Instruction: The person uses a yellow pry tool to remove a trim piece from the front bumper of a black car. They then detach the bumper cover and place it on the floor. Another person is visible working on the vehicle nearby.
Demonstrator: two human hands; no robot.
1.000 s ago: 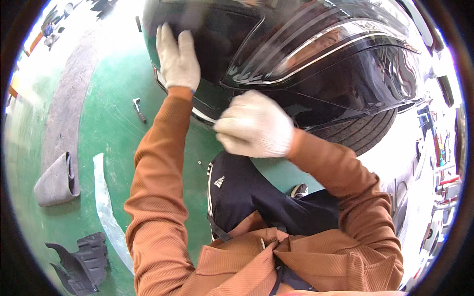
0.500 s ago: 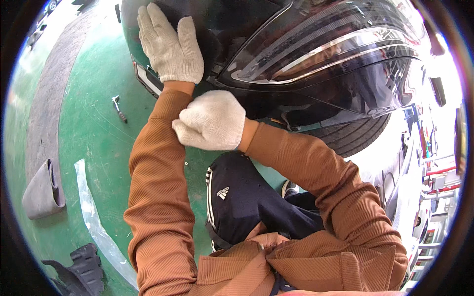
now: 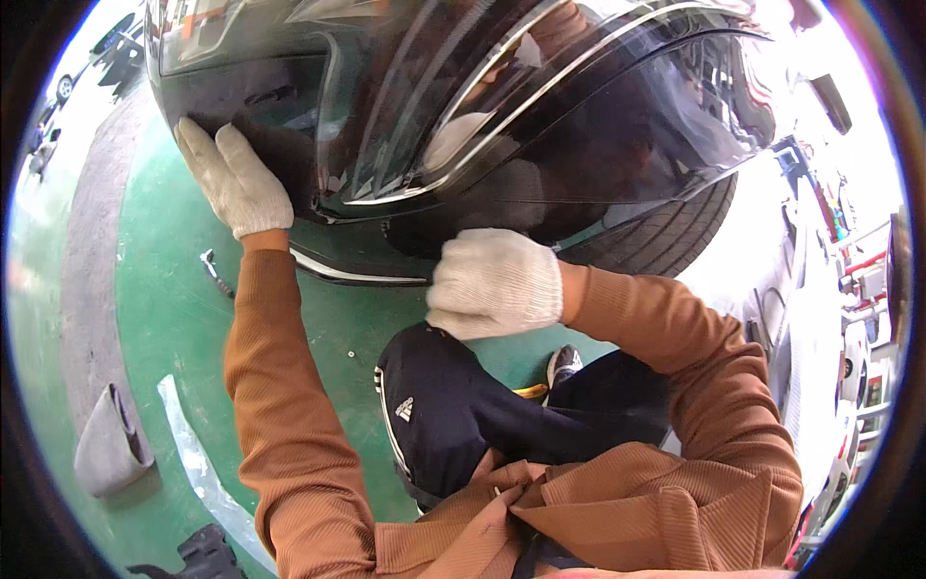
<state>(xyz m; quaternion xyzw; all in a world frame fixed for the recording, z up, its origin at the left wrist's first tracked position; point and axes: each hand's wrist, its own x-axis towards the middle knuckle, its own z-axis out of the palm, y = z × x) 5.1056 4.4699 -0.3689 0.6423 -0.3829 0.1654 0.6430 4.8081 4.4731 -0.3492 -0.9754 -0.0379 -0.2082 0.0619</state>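
Observation:
My left hand (image 3: 231, 179), in a white knit glove, lies open against the glossy black front or rear corner (image 3: 260, 125) of a vehicle, fingers stretched upward, at its left side. My right hand (image 3: 494, 285), gloved alike, is closed with curled fingers at the lower edge of the bodywork, just above my bent knee; what it holds, if anything, is hidden. Over it sweeps a long lamp (image 3: 391, 145) with chrome strips. To its right is a dark tyre (image 3: 680, 232), and a silver-trimmed lower edge (image 3: 352, 273) runs between my hands.
On the green floor lie a ratchet (image 3: 217, 275), a grey folded mat (image 3: 111, 444), a translucent strip (image 3: 188, 439), a black plastic piece (image 3: 203, 560) and a yellow object (image 3: 531, 391) by my shoe. Racks and clutter (image 3: 858, 347) line the right; other vehicles stand far upper left.
The view has shifted, with the lamp now further left. My left hand stayed spread on the panel but sits lower. My right hand moved from beside my left forearm rightward, still closed.

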